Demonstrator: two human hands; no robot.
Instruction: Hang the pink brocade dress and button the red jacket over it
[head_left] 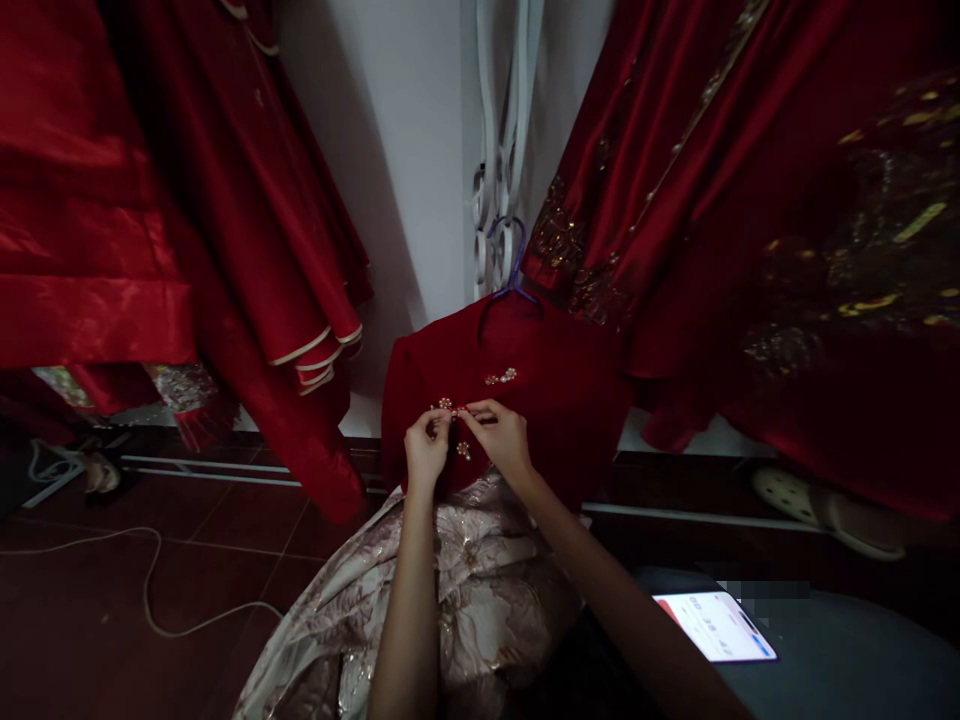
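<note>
A dark red jacket (570, 400) hangs in front of me on a purple hanger (517, 262). Gold-and-pearl ornaments sit on its front: one (501, 377) above my hands, a flower-shaped one (445, 403) beside my left fingertips, another (464, 450) just below. My left hand (427, 445) and my right hand (501, 435) meet at the jacket's front edge, each with thumb and finger pinched on it. The exact bit of fastening between the fingertips is too small to make out. Below the jacket spreads a pale, shiny floral skirt (480, 560).
Red garments (262, 180) hang on the left, and red ones with gold trim (720, 220) on the right. A lit phone (716, 627) lies on a grey seat (840, 660) at lower right. A cable (154, 580) crosses the tiled floor. Pale clogs (787, 495) stand at right.
</note>
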